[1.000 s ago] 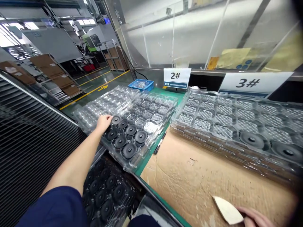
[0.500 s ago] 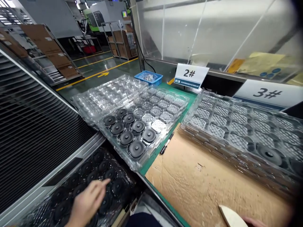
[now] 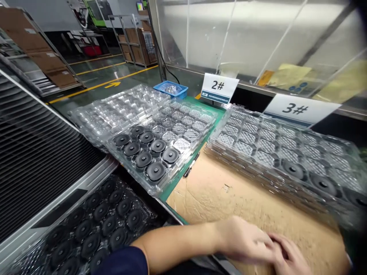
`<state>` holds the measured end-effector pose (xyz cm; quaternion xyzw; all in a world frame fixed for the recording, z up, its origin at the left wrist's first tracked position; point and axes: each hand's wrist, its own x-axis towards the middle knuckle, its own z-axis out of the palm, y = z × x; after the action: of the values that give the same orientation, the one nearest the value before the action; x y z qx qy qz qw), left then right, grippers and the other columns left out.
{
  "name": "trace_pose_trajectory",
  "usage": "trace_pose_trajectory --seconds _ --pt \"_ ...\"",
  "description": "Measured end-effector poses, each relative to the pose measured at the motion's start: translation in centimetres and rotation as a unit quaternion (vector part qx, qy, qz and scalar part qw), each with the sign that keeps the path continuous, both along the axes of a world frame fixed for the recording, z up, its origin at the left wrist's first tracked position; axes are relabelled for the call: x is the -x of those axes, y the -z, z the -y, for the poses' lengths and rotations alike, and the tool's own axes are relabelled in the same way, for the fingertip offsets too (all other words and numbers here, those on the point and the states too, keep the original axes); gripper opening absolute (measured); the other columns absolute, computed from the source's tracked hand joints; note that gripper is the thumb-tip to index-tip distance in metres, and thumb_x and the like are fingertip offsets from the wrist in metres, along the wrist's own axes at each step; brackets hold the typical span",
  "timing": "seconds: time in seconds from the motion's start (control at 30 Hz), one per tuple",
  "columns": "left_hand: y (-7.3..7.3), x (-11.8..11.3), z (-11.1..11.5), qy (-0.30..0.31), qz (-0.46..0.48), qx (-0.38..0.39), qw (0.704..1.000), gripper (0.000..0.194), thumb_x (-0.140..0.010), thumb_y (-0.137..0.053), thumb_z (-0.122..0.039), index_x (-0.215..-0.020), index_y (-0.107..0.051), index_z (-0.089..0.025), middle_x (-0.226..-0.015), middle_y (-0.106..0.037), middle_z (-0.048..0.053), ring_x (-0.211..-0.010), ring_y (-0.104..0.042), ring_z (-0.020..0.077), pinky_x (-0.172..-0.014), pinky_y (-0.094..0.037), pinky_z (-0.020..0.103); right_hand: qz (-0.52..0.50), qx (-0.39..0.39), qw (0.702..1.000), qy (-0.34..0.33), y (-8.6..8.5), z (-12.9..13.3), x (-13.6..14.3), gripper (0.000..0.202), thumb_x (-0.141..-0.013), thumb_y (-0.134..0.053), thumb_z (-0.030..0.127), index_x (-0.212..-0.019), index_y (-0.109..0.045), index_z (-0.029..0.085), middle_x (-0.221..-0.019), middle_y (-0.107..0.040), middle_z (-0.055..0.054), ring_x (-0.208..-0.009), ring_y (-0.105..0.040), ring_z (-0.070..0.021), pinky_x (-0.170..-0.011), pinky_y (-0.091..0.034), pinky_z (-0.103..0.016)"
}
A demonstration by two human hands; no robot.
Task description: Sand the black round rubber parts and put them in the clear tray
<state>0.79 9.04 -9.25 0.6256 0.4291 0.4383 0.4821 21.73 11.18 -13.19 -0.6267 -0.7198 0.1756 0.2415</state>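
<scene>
My left hand [image 3: 243,238] reaches across to the right and meets my right hand [image 3: 291,254] above a sheet of cardboard [image 3: 206,194]. Both hands have curled fingers and touch each other; whatever lies between them is hidden, and the left is slightly blurred. Below my left forearm, a clear tray with round black discs [image 3: 109,225] sits at the lower left. A second clear tray [image 3: 179,145] on the green surface carries black discs in its near pockets, its lid folded back. At the right, stacked clear trays [image 3: 252,139] have a few black discs [image 3: 292,169] along the near edge.
A black pen [image 3: 191,165] lies along the cardboard's left edge. Signs marked 2# [image 3: 220,88] and 3# [image 3: 298,110] stand behind the trays, near a blue basket [image 3: 171,89]. A ribbed black panel [image 3: 37,164] rises at the left.
My left hand has moved from the lower-left tray of discs to my right hand over the cardboard. The pale curved piece beside my right hand is out of sight. The view has shifted right.
</scene>
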Motion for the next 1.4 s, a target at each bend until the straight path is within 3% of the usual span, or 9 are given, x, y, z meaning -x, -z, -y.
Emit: trace_pose_trajectory --seconds 0.1,0.23,0.53,0.77,0.9,1.07,1.17,1.27,1.4 --pt "1.1 1.4 -2.3 -0.094 0.0 0.038 0.995 0.023 -0.084 -0.052 -0.037 -0.098 -0.064 -0.022 -0.096 -0.066 0.007 -0.085 -0.061 0.0179 -0.078 -0.049 0.034 -0.015 -0.017 1.0 0.004 0.2 0.1 0.2 0.025 -0.074 -0.048 0.036 -0.079 -0.066 0.02 -0.09 -0.068 -0.006 -0.085 -0.062 -0.0263 -0.075 -0.045 -0.036" --pt "2.8 2.5 -3.3 -0.157 0.001 0.093 0.983 0.033 -0.093 -0.035 -0.037 -0.107 -0.054 -0.013 -0.087 -0.063 0.005 -0.062 -0.058 0.0109 -0.058 -0.051 0.029 -0.054 -0.028 0.998 0.003 0.0 0.0 0.9 0.021 -0.075 -0.048 0.03 -0.076 -0.066 0.018 -0.088 -0.066 -0.007 -0.083 -0.062 -0.0259 -0.074 -0.045 -0.036" --pt "1.0 1.7 -2.7 -0.061 -0.121 0.042 0.99 0.021 -0.088 -0.043 -0.025 -0.095 -0.063 -0.021 -0.083 -0.066 0.005 -0.082 -0.061 0.0193 -0.079 -0.047 0.035 -0.092 -0.058 0.994 -0.013 -1.9 0.4 2.3 0.022 -0.085 -0.042 0.02 -0.081 -0.064 0.022 -0.083 -0.063 -0.002 -0.079 -0.062 -0.0177 -0.071 -0.049 -0.027" --pt "2.6 2.0 -3.4 -0.027 -0.168 -0.002 0.985 0.022 -0.087 -0.043 -0.028 -0.097 -0.062 -0.023 -0.086 -0.069 0.005 -0.081 -0.064 0.0206 -0.077 -0.05 0.034 -0.064 -0.114 0.991 -0.012 -3.9 -0.7 2.9 0.019 -0.085 -0.048 0.014 -0.079 -0.061 0.027 -0.073 -0.065 0.002 -0.065 -0.063 -0.0141 -0.055 -0.053 -0.024" --pt "3.3 2.3 -3.6 -0.024 -0.178 -0.02 0.984 0.023 -0.085 -0.047 -0.032 -0.098 -0.063 -0.023 -0.084 -0.07 0.003 -0.08 -0.066 0.0204 -0.075 -0.052 0.032 -0.032 -0.173 0.983 -0.043 -10.4 -1.4 0.9 0.036 -0.079 -0.043 0.004 -0.092 -0.063 0.03 -0.079 -0.067 0.003 -0.07 -0.066 -0.0142 -0.057 -0.056 -0.023" --pt "3.5 2.4 -3.8 -0.035 -0.217 -0.027 0.975 0.026 -0.083 -0.047 -0.038 -0.097 -0.063 -0.023 -0.085 -0.072 0.002 -0.081 -0.067 0.0196 -0.074 -0.053 0.03 0.061 -0.274 0.959 -0.038 -23.8 -3.4 -5.2 0.029 -0.079 -0.052 0.008 -0.099 -0.067 0.023 -0.097 -0.066 -0.004 -0.091 -0.06 -0.0195 -0.083 -0.05 -0.036" --pt "3.5 2.3 -3.8 -0.036 -0.224 -0.02 0.974 0.027 -0.083 -0.047 -0.039 -0.097 -0.063 -0.023 -0.085 -0.072 0.002 -0.081 -0.067 0.0197 -0.075 -0.053 0.03 0.346 -0.276 0.896 0.026 -30.3 -7.0 -11.2 0.025 -0.084 -0.051 0.02 -0.102 -0.068 0.019 -0.095 -0.067 -0.006 -0.092 -0.058 -0.021 -0.079 -0.044 -0.039" --pt "3.4 2.2 -3.7 -0.031 -0.217 -0.01 0.976 0.026 -0.084 -0.046 -0.038 -0.097 -0.062 -0.022 -0.085 -0.071 0.003 -0.082 -0.066 0.0198 -0.076 -0.051 0.031 0.454 -0.231 0.855 0.091 -33.6 -11.7 -19.3 0.045 -0.082 -0.048 0.048 -0.098 -0.069 0.011 -0.094 -0.066 -0.01 -0.1 -0.056 -0.0263 -0.075 -0.041 -0.039" --pt "3.0 2.1 -3.6 -0.03 -0.218 0.003 0.975 0.025 -0.085 -0.045 -0.036 -0.099 -0.061 -0.022 -0.088 -0.07 0.003 -0.086 -0.065 0.0203 -0.08 -0.048 0.032 0.425 -0.244 0.847 0.204 -33.2 -16.0 -30.0 0.063 -0.061 -0.057 0.067 -0.09 -0.067 0.013 -0.101 -0.065 -0.015 -0.098 -0.058 -0.0332 -0.07 -0.043 -0.043"
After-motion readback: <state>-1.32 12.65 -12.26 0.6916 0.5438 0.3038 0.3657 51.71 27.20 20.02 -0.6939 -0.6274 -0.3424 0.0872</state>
